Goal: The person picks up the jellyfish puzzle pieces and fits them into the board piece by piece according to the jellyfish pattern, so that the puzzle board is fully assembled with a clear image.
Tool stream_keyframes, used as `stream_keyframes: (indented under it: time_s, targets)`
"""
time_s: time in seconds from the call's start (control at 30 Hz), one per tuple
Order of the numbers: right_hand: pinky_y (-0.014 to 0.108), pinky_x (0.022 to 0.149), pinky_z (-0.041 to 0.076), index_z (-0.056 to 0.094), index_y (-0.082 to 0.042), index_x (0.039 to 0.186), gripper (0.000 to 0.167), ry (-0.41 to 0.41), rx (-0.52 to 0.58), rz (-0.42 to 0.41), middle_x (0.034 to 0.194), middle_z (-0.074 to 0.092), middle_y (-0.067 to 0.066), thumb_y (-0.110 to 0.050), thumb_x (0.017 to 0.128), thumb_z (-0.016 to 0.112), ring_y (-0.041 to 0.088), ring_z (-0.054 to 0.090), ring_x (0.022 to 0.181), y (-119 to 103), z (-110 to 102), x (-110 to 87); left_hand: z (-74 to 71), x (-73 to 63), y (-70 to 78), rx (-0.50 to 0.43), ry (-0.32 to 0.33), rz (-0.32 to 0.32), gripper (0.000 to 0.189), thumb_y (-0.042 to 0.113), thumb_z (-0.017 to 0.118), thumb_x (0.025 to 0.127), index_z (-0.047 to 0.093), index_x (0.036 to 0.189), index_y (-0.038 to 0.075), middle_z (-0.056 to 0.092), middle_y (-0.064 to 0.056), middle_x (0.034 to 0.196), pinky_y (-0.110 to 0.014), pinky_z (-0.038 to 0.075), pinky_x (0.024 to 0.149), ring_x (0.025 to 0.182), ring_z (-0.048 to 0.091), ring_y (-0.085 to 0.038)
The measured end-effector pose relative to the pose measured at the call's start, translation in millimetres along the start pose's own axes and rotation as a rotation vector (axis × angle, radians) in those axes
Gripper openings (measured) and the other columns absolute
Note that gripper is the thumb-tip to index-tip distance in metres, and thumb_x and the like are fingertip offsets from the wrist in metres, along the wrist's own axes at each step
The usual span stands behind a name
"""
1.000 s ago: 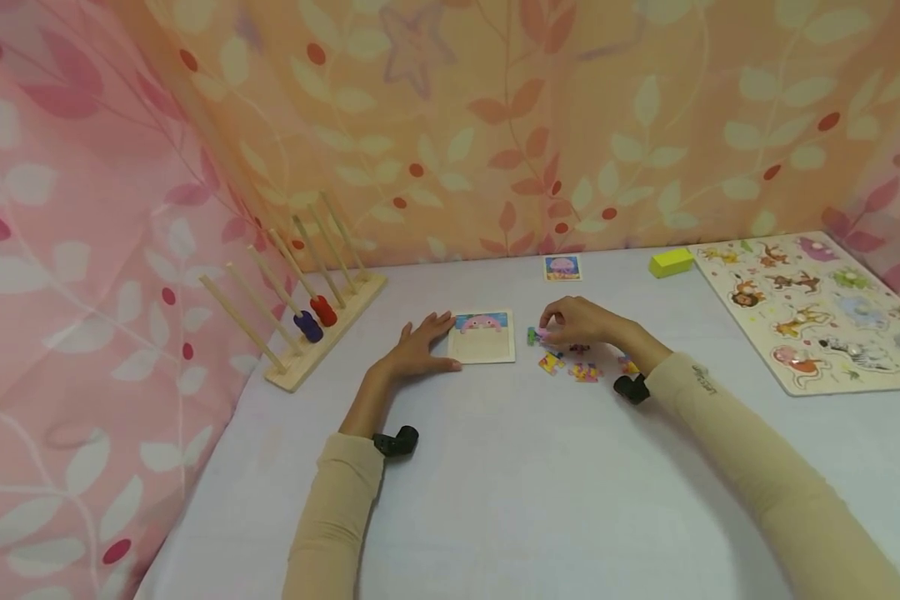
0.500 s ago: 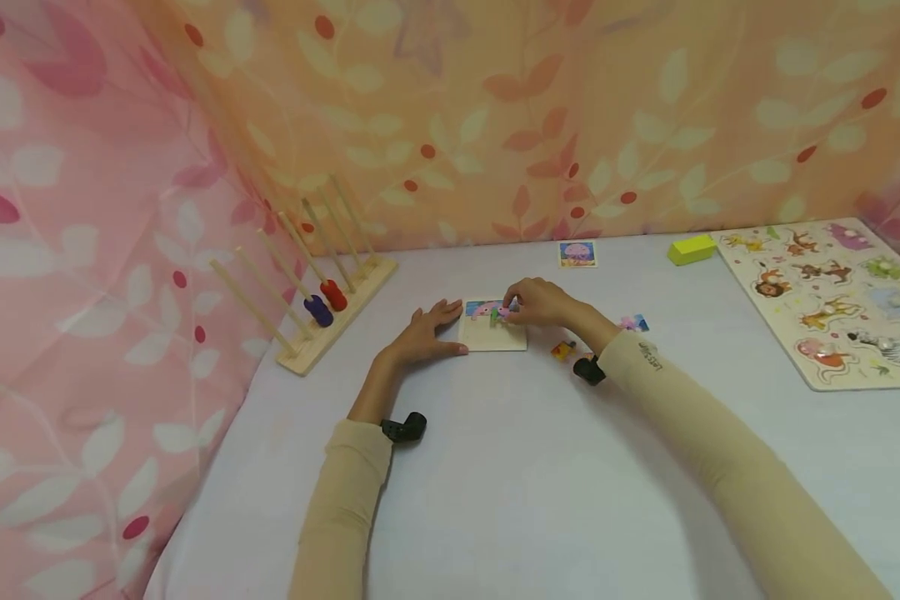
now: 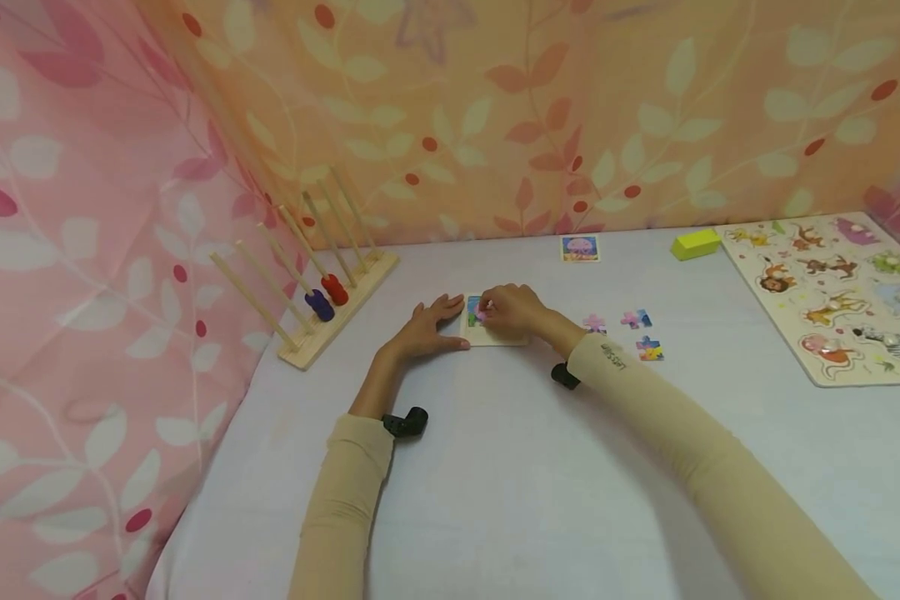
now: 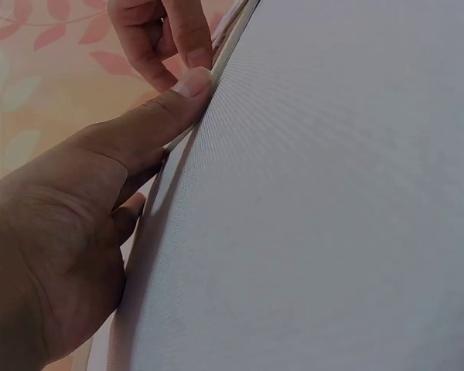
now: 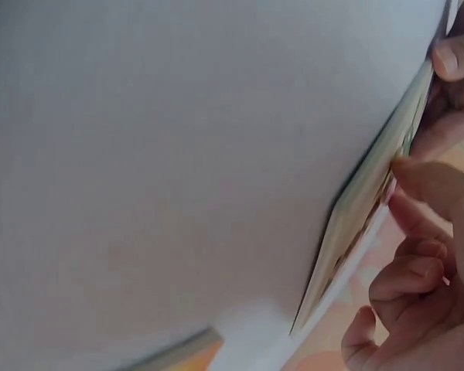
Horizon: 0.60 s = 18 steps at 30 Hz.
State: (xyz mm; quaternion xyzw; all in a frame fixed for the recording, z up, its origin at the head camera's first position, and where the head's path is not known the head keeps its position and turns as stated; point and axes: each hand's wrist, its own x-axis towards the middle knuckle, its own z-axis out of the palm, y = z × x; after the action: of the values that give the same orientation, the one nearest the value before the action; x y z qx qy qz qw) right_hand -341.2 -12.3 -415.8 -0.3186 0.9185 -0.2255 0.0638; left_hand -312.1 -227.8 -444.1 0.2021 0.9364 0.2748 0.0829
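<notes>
A small square puzzle tray (image 3: 487,338) lies on the white-covered table. My left hand (image 3: 423,330) rests at its left side with the fingers spread, and in the left wrist view the thumb (image 4: 174,100) lies along the tray's edge. Over the tray, my right hand (image 3: 519,308) pinches a pink and green puzzle piece (image 3: 473,313) near the upper left, and covers much of the picture. The right wrist view has the thumb and forefinger meeting at the tray (image 5: 363,189). Loose pieces (image 3: 635,319) lie to the right, some partly behind the right wrist.
Behind the tray lies a pink jellyfish picture card (image 3: 580,248). A yellow block (image 3: 696,244) and a wooden animal knob-puzzle board (image 3: 787,317) are at the right. At the left stands a wooden peg rack (image 3: 300,356) with purple and red beads (image 3: 334,289).
My right hand has picked up a piece from the loose ones, carried it left to the tray, and shifted farther left over it. The left hand stays at the tray's side.
</notes>
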Motion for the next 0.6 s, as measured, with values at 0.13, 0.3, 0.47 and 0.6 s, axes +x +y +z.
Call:
stream_keyframes:
  time_s: [0.13,0.3,0.47,0.6]
  targets:
    - [0.045,0.085,0.042,0.067,-0.011,0.105,0.025,0.007,0.004,0.041,0.105,0.068,0.008,-0.023,0.083,0.065,0.026,0.06,0.095,-3.3,-0.3,-0.8,-1.0,-0.2,0.4,0.002,0.002,0.0,0.084,0.044,0.073,0.074,0.034,0.142,0.017,0.027,0.007,0.151,-0.046,-0.005,0.115,0.144,0.01,-0.018]
    - [0.048,0.088,0.04,0.07,-0.011,0.104,0.023,0.033,0.086,0.079,0.114,0.065,0.011,-0.016,0.083,0.062,0.029,0.058,0.102,-3.9,-5.1,-3.9,-1.5,-0.6,0.8,-0.006,0.008,0.005,0.083,0.044,0.073,0.073,0.035,0.142,0.021,0.027,0.007,0.151,-0.047,-0.005,0.115,0.144,0.011,-0.019]
    - [0.047,0.088,0.039,0.074,-0.015,0.099,0.019,0.02,0.099,0.113,0.114,0.066,0.009,-0.021,0.082,0.066,0.028,0.058,0.103,-2.5,-4.7,-3.0,-2.0,-0.3,0.5,-0.007,-0.008,0.029,0.074,0.043,0.073,0.075,0.041,0.139,0.024,0.026,0.005,0.151,-0.05,-0.006,0.113,0.144,0.009,-0.02]
    - [0.048,0.09,0.038,0.073,-0.018,0.102,0.02,-0.015,0.055,0.103,0.116,0.065,0.009,-0.023,0.083,0.067,0.029,0.058,0.107,-3.0,-2.3,-2.3,-2.3,-0.8,1.2,-0.01,-0.02,0.039,0.066,0.043,0.072,0.075,0.048,0.134,0.023,0.026,0.003,0.152,-0.052,-0.006,0.113,0.144,0.008,-0.022]
